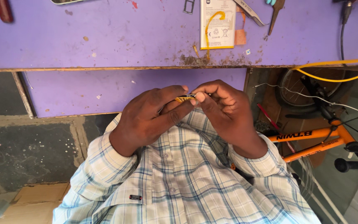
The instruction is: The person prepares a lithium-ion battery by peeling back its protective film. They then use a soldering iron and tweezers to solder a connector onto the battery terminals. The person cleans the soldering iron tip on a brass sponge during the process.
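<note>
A small dark and yellow part [186, 98] is pinched between the fingertips of the left hand [150, 116] and right hand [224, 112], held close for fine handling, below the purple bench [104, 37]

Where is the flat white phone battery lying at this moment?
In the head view, the flat white rectangular phone battery lies at the top centre on the purple workbench, left of the metal tweezers and beyond both hands.
</note>
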